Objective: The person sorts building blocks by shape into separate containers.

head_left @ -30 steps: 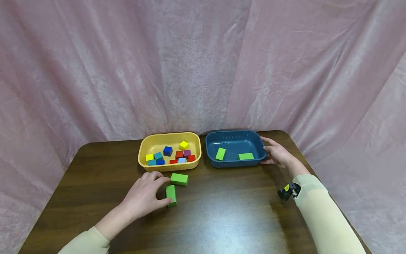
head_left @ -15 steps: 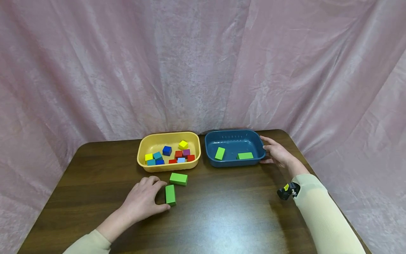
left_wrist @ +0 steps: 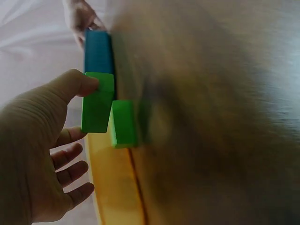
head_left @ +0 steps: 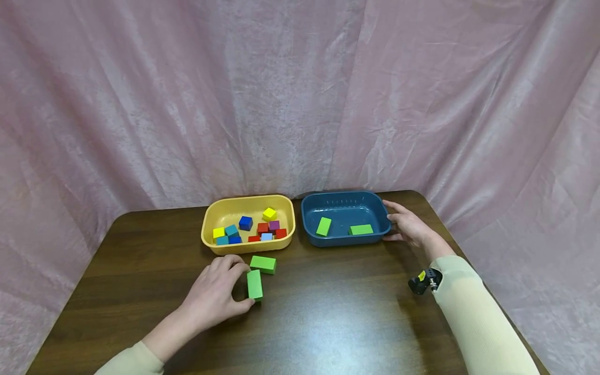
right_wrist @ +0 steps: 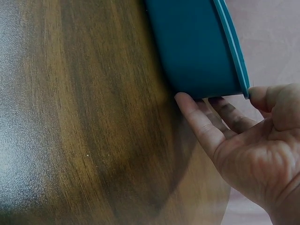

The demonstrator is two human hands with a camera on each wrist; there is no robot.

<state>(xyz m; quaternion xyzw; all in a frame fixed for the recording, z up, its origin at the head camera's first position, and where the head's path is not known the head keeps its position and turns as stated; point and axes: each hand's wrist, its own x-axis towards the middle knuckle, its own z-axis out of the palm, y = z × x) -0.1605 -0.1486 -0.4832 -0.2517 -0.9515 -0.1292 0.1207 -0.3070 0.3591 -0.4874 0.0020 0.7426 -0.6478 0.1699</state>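
My left hand (head_left: pixel 213 289) pinches a green rectangular block (head_left: pixel 254 285) between thumb and index finger at the near side of the yellow tray. In the left wrist view this block (left_wrist: pixel 97 103) sits between the two fingertips, while the other fingers stay loosely bent. Just beyond it, a second green block (head_left: pixel 263 264) lies on the table. My right hand (head_left: pixel 410 226) touches the right end of the blue tray (head_left: pixel 346 241). In the right wrist view, fairly straight fingers (right_wrist: pixel 201 126) meet its outer wall, with one fingertip at the rim.
Two more green blocks, one on the left (head_left: pixel 323 226) and one on the right (head_left: pixel 361 229), lie inside the blue tray. The yellow tray (head_left: pixel 248 250) holds several coloured cubes. A pink curtain (head_left: pixel 290 104) hangs behind the wooden table (head_left: pixel 328 312).
Half a second ago, my left hand was spread beside the nearer green block. Now it pinches that block, which has shifted slightly right and tilted. My right hand stays at the blue tray.
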